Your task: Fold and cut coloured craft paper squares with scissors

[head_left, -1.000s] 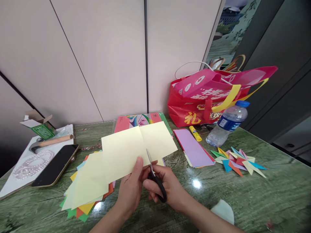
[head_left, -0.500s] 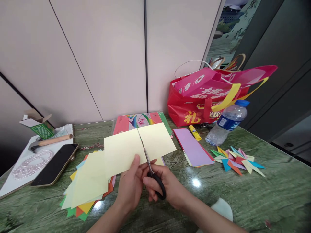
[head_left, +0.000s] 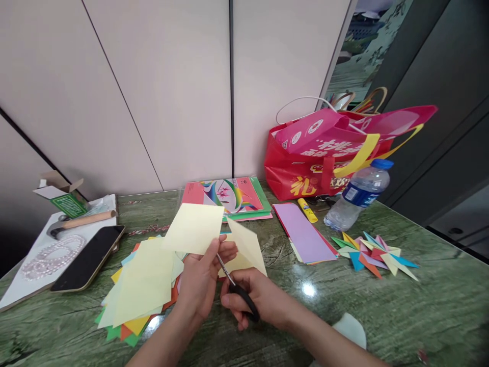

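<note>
My left hand pinches a pale yellow sheet of paper between thumb and fingers, above the table. In my right hand is a pair of scissors with black handles, its blades pointing up and left near my left fingers. A separate pale yellow piece of paper stands tilted just beyond the scissors, apart from the held sheet. Left of my left hand lies a fanned pile of coloured paper, pale yellow on top.
Behind my hands lies a red paper pack. To the right are purple strips, a yellow glue stick, a water bottle, folded paper points and a red bag. A phone and hammer lie left.
The scissors have cut through the pale yellow sheet. Its right piece has come away and dropped beyond the scissors, while my left hand keeps the left piece.
</note>
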A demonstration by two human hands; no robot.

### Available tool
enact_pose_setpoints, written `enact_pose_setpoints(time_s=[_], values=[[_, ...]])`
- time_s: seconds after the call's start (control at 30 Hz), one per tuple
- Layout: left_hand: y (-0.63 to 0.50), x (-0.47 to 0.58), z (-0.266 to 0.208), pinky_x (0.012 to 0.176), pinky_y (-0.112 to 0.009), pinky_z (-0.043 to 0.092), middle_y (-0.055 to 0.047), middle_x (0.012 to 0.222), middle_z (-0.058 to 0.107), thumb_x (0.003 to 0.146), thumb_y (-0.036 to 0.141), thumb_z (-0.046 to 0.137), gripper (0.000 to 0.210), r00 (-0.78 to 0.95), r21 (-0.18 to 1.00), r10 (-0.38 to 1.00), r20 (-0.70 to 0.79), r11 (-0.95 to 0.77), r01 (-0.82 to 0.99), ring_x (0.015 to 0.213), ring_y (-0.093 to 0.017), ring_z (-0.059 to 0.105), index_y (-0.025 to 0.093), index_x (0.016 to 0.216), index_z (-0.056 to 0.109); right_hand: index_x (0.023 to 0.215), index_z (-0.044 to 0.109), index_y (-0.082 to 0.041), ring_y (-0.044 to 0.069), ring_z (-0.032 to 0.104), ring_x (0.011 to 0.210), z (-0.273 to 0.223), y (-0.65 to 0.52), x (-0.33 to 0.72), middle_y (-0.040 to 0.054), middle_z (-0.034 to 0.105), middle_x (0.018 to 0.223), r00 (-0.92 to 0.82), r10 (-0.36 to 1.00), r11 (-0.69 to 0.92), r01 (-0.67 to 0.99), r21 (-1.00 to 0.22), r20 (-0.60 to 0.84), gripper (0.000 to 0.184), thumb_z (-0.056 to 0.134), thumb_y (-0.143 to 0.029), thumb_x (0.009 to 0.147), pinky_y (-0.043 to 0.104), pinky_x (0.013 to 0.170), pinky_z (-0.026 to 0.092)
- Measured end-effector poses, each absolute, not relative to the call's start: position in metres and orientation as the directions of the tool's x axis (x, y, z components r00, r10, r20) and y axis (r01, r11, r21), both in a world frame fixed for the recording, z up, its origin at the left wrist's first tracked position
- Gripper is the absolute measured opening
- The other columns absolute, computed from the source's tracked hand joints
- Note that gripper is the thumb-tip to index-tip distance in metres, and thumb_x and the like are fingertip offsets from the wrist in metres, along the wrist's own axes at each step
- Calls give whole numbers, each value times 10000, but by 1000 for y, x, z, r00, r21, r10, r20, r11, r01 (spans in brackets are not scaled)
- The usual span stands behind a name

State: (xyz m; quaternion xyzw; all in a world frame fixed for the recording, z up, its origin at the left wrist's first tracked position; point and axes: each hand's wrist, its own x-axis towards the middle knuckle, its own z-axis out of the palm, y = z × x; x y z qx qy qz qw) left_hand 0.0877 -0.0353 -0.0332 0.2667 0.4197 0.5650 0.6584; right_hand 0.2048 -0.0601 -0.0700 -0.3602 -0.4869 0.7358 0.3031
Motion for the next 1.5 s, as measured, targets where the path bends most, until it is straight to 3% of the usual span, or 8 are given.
enact_pose_setpoints(time_s=[0.2, 0.37, 0.5, 0.63, 0.93, 1.1, 1.33, 1.5], values=[[-19, 71, -31, 797, -362, 477, -165, 828, 697, 737, 200, 584, 205, -76, 894, 954, -289, 240, -380, 806, -238, 657, 51, 869, 632, 728, 528, -141, 66, 474, 389, -70, -62, 204, -48, 525, 482, -630, 739, -312, -6, -950, -239, 310, 652, -416, 658, 193, 419, 401], [-9, 60, -30, 814, -352, 477, -165, 946, 681, 766, 179, 537, 206, -126, 923, 960, -251, 199, -330, 843, -220, 652, 69, 929, 598, 801, 500, -182, 119, 523, 589, -61, -56, 213, -23, 550, 627, -106, 984, 158, 188, -969, 140, 221, 634, -322, 694, 238, 571, 426], [-12, 62, -33, 784, -373, 484, -204, 1020, 647, 762, 189, 529, 146, -55, 938, 960, -275, 255, -233, 846, -253, 650, 68, 794, 604, 895, 518, -191, 229, 527, 897, -60, -46, 225, 60, 584, 939, -95, 979, 188, 760, -622, 179, 378, 723, -252, 584, 309, 735, 406], [-17, 66, -37, 716, -356, 492, -212, 1005, 650, 752, 198, 527, 143, 46, 934, 938, -342, 345, -92, 798, -255, 656, 74, 752, 598, 890, 540, -148, 266, 541, 897, -68, -40, 226, 117, 583, 938, -81, 996, 66, 945, -320, -31, 338, 686, -128, 586, 286, 660, 383], [-21, 69, -39, 599, -293, 481, -187, 769, 693, 724, 156, 449, 231, 292, 874, 823, -487, 456, 170, 641, -203, 651, 41, 677, 645, 923, 513, -205, 216, 571, 797, -66, -38, 236, 51, 596, 850, 149, 956, -49, 931, -363, 254, 291, 481, -23, 698, 251, 562, 329], [-26, 64, -32, 672, -363, 482, -159, 748, 693, 727, 190, 503, 183, 475, 866, 727, -495, 454, 207, 666, -230, 652, 70, 729, 641, 811, 502, -194, 161, 531, 733, -69, -41, 232, 25, 550, 752, -84, 742, 521, 697, -493, 665, 214, 474, -19, 691, 250, 664, 398], [-26, 55, -25, 809, -400, 457, -103, 1019, 628, 804, 308, 516, 259, 673, 898, 673, -307, 439, -28, 931, -214, 581, 152, 1000, 583, 811, 500, -199, 158, 544, 808, -74, -42, 222, 32, 559, 838, -251, 770, 634, 406, -658, 587, 220, 496, -21, 681, 263, 733, 429], [-18, 56, -26, 713, -367, 500, -113, 879, 670, 783, 417, 483, 347, 353, 926, 861, -366, 300, 228, 788, -223, 624, 123, 923, 602, 822, 511, -200, 170, 548, 888, -76, -41, 223, 37, 576, 879, -287, 769, 639, 362, -679, 571, 196, 560, -59, 694, 274, 792, 419]])
